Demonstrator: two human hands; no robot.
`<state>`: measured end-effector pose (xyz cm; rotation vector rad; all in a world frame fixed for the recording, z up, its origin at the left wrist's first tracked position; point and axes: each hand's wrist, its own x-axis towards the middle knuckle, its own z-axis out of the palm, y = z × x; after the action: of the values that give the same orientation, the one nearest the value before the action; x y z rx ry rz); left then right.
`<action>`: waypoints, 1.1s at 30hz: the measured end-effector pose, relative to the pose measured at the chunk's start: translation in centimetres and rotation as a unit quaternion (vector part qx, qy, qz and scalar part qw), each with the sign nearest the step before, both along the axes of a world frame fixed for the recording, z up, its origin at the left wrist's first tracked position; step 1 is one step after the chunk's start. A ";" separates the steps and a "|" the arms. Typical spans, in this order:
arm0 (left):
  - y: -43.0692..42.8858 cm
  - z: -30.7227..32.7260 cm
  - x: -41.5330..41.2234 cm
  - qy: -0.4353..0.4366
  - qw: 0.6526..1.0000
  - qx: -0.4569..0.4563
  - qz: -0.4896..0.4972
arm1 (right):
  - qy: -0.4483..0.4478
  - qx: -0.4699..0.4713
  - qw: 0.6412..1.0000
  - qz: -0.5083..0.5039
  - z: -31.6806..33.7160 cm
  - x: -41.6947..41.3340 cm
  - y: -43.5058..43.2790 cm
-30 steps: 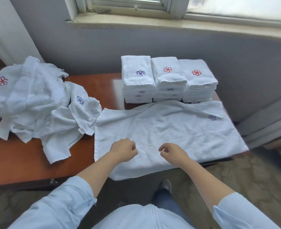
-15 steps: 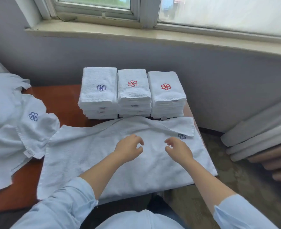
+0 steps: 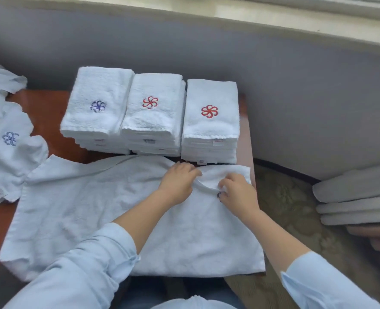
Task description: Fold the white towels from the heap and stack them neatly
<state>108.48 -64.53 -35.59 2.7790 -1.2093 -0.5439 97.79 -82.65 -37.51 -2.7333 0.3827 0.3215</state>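
Lying spread on the wooden table [image 3: 50, 112] before the three folded stacks [image 3: 153, 112], the white towel [image 3: 77, 208] now has your right hand [image 3: 240, 195] pinching its turned-over far corner [image 3: 227, 172] and your left hand [image 3: 176, 184] laid on the fold (gripping or pressing, I cannot tell), where both hovered mid-cloth a moment ago, so you're likely flattening it before folding.

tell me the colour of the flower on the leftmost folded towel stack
Blue: the flower on the leftmost stack, head view.
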 end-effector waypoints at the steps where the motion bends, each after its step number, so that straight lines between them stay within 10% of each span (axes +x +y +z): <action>1: -0.3 -0.2 0.3 -0.008 1.000 0.016 -0.001 | -0.009 -0.004 1.000 -0.001 0.1 0.4 -0.5; 15: 2.0 3.5 3.0 0.005 0.996 -0.020 0.092 | -0.174 0.025 0.982 -0.069 6.5 3.6 -4.6; 22: 3.2 4.2 1.4 0.119 0.992 -0.013 0.047 | -0.140 0.061 0.988 -0.015 6.9 1.4 -3.6; 33: 4.1 1.6 -1.4 -0.007 0.994 0.047 -0.094 | -0.056 0.029 0.997 0.037 4.2 -3.7 -2.1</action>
<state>107.05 -60.47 -34.04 2.7655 -1.4978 -0.6111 94.14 -84.76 -33.28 -2.6977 0.2391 0.1956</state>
